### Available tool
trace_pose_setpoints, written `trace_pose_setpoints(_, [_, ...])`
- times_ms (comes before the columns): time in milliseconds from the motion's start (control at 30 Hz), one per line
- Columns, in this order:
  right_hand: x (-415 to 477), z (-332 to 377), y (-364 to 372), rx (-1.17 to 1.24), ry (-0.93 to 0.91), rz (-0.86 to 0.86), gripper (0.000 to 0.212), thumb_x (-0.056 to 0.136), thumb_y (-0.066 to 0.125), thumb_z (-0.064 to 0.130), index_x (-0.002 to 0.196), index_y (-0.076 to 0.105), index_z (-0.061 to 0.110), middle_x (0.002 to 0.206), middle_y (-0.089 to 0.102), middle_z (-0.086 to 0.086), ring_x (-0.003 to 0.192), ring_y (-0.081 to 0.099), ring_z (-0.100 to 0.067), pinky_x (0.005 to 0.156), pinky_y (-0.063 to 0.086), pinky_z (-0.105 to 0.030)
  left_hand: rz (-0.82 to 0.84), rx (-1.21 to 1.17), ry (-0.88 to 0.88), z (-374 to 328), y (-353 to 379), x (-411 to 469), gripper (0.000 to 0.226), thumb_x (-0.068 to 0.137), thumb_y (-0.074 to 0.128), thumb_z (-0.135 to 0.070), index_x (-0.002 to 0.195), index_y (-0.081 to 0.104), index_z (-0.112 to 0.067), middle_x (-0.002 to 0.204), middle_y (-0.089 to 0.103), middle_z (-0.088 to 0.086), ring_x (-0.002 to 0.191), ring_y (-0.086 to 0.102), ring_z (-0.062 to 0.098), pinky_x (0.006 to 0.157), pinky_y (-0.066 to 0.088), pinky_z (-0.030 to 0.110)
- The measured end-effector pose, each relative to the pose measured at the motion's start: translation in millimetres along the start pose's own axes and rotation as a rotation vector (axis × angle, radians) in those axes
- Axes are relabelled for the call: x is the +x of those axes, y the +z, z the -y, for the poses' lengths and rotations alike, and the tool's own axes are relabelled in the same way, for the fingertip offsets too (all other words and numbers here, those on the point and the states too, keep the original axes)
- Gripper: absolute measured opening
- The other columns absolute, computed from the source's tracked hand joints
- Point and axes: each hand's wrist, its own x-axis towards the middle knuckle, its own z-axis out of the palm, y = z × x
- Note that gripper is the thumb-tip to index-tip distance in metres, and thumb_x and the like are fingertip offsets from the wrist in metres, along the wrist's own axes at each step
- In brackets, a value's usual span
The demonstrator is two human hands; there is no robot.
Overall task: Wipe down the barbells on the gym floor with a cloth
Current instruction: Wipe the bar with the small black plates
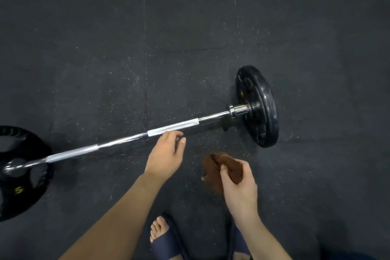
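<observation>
Barbell (126,139): flat on floor (84,27), plates (259,107) both ends.
L hand (164,154): loose, empty, just beside barbell.
R hand (238,188): pinching brown cloth (213,173).

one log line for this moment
left hand: open, by barbell | right hand: holds cloth | cloth: off the bar

Dark rubber floor (84,27) tiles, flecked with pale specks, fill the scene. Thin seams (144,27) between the tiles run in straight lines and cross near the centre. Soft, even light falls from above, leaving faint scuffs visible.
</observation>
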Motion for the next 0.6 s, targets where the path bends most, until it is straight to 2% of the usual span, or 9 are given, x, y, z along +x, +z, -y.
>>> trace_pose_setpoints(67, [22.8,1.6,13.5,-0.061,-0.009,0.005,0.012,0.095,0.068,0.031,0.104,0.061,0.034,0.095,0.070,0.013,0.089,0.069,-0.006,0.072,0.052,-0.022,-0.072,0.094,0.087,19.8,14.3,25.5,0.032,0.107,0.047,-0.037,0.127,0.061,-0.017,0.119,0.059,-0.003,0.111,0.057,0.017,0.095,0.050,0.039])
trace_pose_setpoints(167, [67.7,31.8,30.9,-0.252,-0.178,0.033,0.015,0.093,0.065,0.035,0.105,0.058,0.033,0.095,0.067,0.010,0.088,0.066,-0.013,0.077,0.054,-0.034,-0.155,0.268,0.154,41.1,24.7,74.2,0.033,0.107,0.045,-0.038,0.123,0.063,-0.015,0.117,0.061,0.002,0.107,0.058,0.025,0.090,0.050,0.045])
trace_pose_setpoints(233, [98.2,58.4,37.5,-0.393,-0.260,0.044,0.019,0.092,0.063,0.037,0.109,0.056,0.031,0.098,0.066,0.006,0.092,0.064,-0.019,0.082,0.053,-0.035,-0.165,0.333,0.097,49.2,31.0,104.3,0.038,0.108,0.039,-0.042,0.119,0.064,-0.016,0.116,0.063,0.004,0.108,0.057,0.028,0.090,0.048,0.046])
trace_pose_setpoints(300, [125.4,79.8,36.7,-0.567,-0.315,0.075,0.025,0.092,0.063,0.040,0.113,0.055,0.028,0.099,0.065,0.003,0.094,0.064,-0.024,0.083,0.052,-0.035,-0.086,0.416,0.038,53.4,43.4,125.5,0.046,0.109,0.030,-0.047,0.111,0.064,-0.017,0.110,0.065,0.006,0.106,0.060,0.031,0.088,0.046,0.044])
trace_pose_setpoints(367, [145.5,94.7,31.5,-0.715,-0.335,0.092,0.029,0.093,0.062,0.043,0.116,0.054,0.028,0.100,0.065,0.001,0.094,0.064,-0.027,0.080,0.051,-0.035,-0.051,0.525,-0.008,59.1,61.0,135.0,0.058,0.109,0.021,-0.051,0.099,0.070,-0.021,0.097,0.072,0.006,0.096,0.068,0.033,0.079,0.046,0.039])
trace_pose_setpoints(467, [168.6,108.8,31.6,-0.878,-0.377,0.068,0.029,0.094,0.061,0.045,0.114,0.052,0.027,0.096,0.065,0.000,0.087,0.065,-0.027,0.076,0.053,-0.037,-0.150,0.615,-0.061,68.9,77.9,143.9,0.064,0.108,0.022,-0.047,0.088,0.075,-0.017,0.086,0.075,0.006,0.084,0.071,0.034,0.071,0.044,0.035])
trace_pose_setpoints(600, [179.0,117.5,42.5,-0.997,-0.443,0.060,0.035,0.095,0.060,0.047,0.120,0.052,0.023,0.096,0.059,-0.002,0.086,0.058,-0.030,0.074,0.050,-0.038,-0.211,0.642,-0.050,74.1,83.8,144.8,0.060,0.107,0.026,-0.043,0.085,0.076,-0.018,0.083,0.074,0.005,0.080,0.069,0.033,0.066,0.041,0.035])
